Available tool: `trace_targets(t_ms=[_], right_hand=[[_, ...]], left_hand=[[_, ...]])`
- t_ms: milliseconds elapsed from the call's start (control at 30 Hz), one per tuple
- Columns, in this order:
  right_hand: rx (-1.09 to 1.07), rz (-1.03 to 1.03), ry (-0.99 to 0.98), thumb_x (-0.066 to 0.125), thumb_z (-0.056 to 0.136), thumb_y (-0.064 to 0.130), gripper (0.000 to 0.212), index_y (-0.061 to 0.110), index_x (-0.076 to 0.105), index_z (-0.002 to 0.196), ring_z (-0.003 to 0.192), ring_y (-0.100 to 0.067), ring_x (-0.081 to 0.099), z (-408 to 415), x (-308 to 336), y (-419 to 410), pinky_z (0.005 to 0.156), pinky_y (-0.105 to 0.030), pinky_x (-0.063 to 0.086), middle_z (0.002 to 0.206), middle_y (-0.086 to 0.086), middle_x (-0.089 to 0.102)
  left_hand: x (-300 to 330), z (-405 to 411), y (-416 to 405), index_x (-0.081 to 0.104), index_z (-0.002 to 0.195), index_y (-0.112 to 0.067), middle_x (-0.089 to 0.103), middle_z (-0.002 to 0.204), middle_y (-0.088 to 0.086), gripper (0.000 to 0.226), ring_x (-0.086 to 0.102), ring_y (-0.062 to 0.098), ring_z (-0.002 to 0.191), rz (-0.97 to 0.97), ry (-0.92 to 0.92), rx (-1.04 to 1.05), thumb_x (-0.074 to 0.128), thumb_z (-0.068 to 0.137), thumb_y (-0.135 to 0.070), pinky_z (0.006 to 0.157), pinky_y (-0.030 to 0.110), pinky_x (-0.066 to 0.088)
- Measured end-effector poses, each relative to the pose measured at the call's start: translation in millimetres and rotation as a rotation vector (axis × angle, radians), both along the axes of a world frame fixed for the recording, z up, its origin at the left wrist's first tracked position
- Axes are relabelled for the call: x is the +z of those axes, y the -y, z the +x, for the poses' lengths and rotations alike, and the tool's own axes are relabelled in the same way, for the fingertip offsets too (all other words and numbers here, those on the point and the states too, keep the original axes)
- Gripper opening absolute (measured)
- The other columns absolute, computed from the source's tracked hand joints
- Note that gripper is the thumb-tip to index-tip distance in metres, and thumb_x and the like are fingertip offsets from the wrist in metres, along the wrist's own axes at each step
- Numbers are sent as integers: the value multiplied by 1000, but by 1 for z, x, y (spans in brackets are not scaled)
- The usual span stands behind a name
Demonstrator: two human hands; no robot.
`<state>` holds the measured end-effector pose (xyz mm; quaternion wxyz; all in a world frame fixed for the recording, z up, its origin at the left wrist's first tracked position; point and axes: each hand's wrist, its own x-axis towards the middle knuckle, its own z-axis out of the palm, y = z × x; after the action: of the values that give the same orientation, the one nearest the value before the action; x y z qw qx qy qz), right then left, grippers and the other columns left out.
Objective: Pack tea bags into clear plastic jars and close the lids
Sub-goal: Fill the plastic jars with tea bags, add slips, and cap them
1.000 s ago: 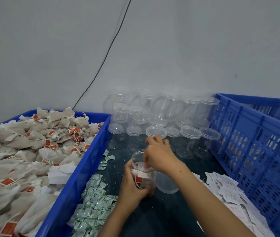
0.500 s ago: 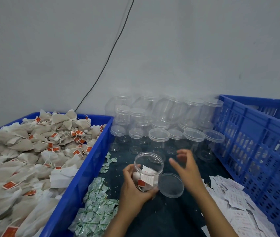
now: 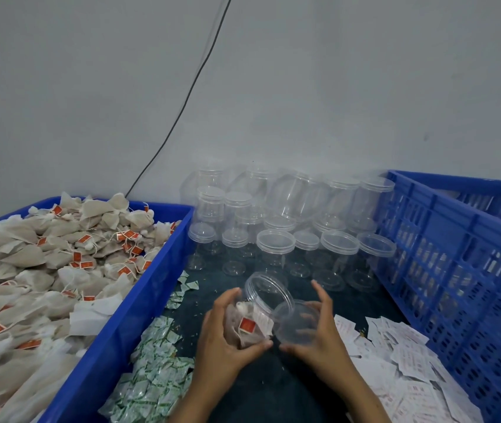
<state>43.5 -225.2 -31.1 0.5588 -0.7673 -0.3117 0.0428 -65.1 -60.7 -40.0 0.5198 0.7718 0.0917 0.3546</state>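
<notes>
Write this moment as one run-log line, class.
left hand: holds open clear plastic jar of tea bags | right hand: holds clear round lid | lid: off

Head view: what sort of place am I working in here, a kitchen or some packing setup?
Most likely a small hand-packing station, not a kitchen. A blue bin heaped with tea bags, rows of empty lidded clear jars against a bare wall, and loose printed paper slips on the work surface suggest bulk packing.

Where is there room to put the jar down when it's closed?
Bare dark table shows between the forearms, bordered by green sachets and white slips. A smaller bare patch lies before the empty jars. Both blue crates' sides are crowded.
</notes>
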Motion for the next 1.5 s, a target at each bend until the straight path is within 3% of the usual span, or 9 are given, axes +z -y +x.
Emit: trace_targets(t_ms=[167,333,533,633,833,1067,1233,1333,1500], right_hand=[[60,198,-79,95,50,16,126,50,16,142,106,-6,63,-8,19,5,81,-15,52,122,-2,54],[70,373,-134,83,62,34,89,46,34,136,108,-13,64,-21,32,-6,78,-23,55,126,-2,54],[-16,244,150,65,73,61,64,49,45,132,123,-2,47,-34,39,-15,96,-25,45,132,18,43],[-29,121,266,58,78,62,58,52,44,133,124,-1,43,-34,37,-19,97,-20,36,130,21,43],[-114,346,68,69,81,41,44,47,56,122,116,8,50,-35,27,-22,86,-6,41,124,22,51],[-67,353,29,37,66,92,86,43,46,137,121,14,44,-38,32,-22,90,-8,40,127,35,44],[-40,296,265,40,92,53,45,42,50,135,129,-5,44,-43,39,-20,100,-7,32,132,18,47],[13,257,404,44,92,41,45,42,47,137,130,-15,43,-42,43,-15,106,-15,32,135,13,45],[75,194,578,50,90,36,49,42,46,139,130,-20,42,-42,45,-12,107,-19,31,138,12,44]], left_hand=[[5,-2,-1,45,129,-52,53,129,-16,94,54,6,117,26,-5,-24,90,47,-46,95,41,52],[7,0,0,44,133,-50,48,133,-22,92,50,10,124,68,7,-71,91,54,-38,99,43,49],[9,2,0,42,133,-55,41,131,-28,93,46,11,126,124,-11,-158,89,54,-38,101,38,47],[9,1,4,39,137,-52,36,137,-28,93,39,4,131,208,-1,-149,84,55,-48,104,19,39],[16,1,7,40,133,-34,56,134,6,82,63,24,112,-642,-91,-304,86,66,-23,94,42,53],[19,0,6,43,130,-50,66,117,-12,72,66,19,109,-702,-60,-397,77,73,-24,86,40,57],[26,-3,8,56,127,-24,72,110,6,57,70,24,89,-825,-142,-355,67,75,-42,61,32,55],[32,-6,5,73,102,-10,71,87,15,56,64,22,63,-861,-213,-364,54,74,-55,46,26,45],[32,-8,-5,78,80,-16,68,77,14,53,59,21,60,-868,-314,-386,51,78,-62,45,23,42]])
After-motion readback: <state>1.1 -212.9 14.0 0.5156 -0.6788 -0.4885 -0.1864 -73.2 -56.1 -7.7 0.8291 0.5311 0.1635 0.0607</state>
